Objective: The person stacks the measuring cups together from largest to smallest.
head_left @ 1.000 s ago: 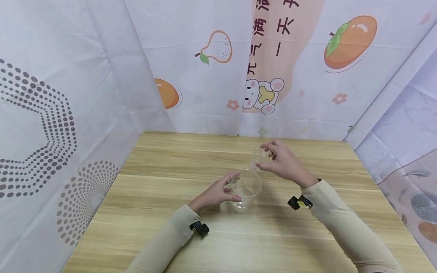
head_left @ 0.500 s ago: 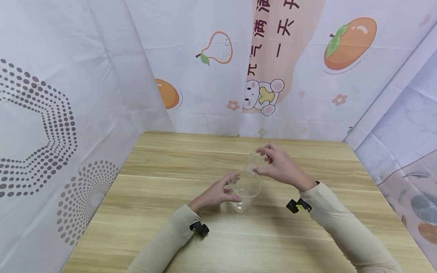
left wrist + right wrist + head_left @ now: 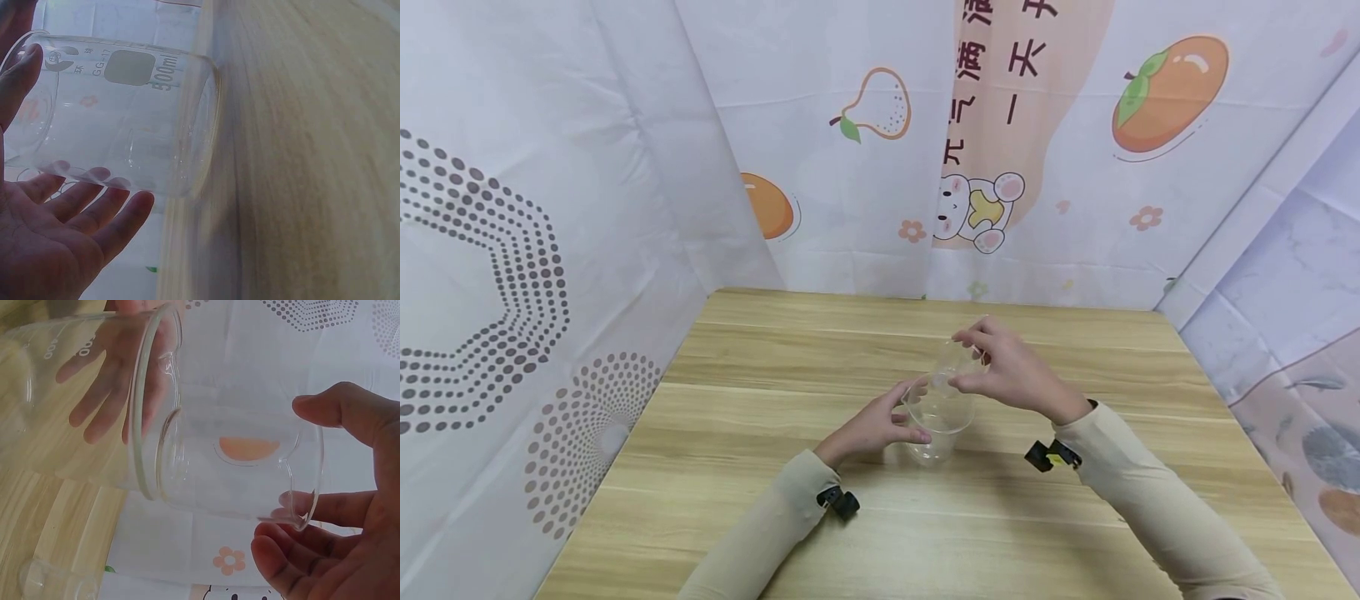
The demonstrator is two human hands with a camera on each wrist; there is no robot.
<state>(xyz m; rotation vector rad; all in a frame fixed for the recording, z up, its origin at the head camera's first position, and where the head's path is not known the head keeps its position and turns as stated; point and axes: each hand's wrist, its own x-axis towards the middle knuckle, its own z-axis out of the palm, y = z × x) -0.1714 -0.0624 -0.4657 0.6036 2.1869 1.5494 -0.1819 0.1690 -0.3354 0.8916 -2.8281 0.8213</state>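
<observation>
Your left hand (image 3: 872, 425) is wrapped around the side of the large beaker (image 3: 115, 119), thumb on one side and fingers on the other. Your right hand (image 3: 1017, 367) pinches the small beaker (image 3: 228, 487) near its lipped rim and tilts it, foot towards the large beaker's mouth. The foot is right at that mouth; you can't tell from here whether the glass touches. I'd judge you partway: both beakers are in hand and brought together, but the small one isn't seated inside, so lowering it in and letting go look left to do.

The large beaker stands upright on the wood-grain counter (image 3: 647, 467), clear, with pale printing and a blank patch; the small one is clear too. Beyond hangs a fruit-patterned curtain (image 3: 850, 192).
</observation>
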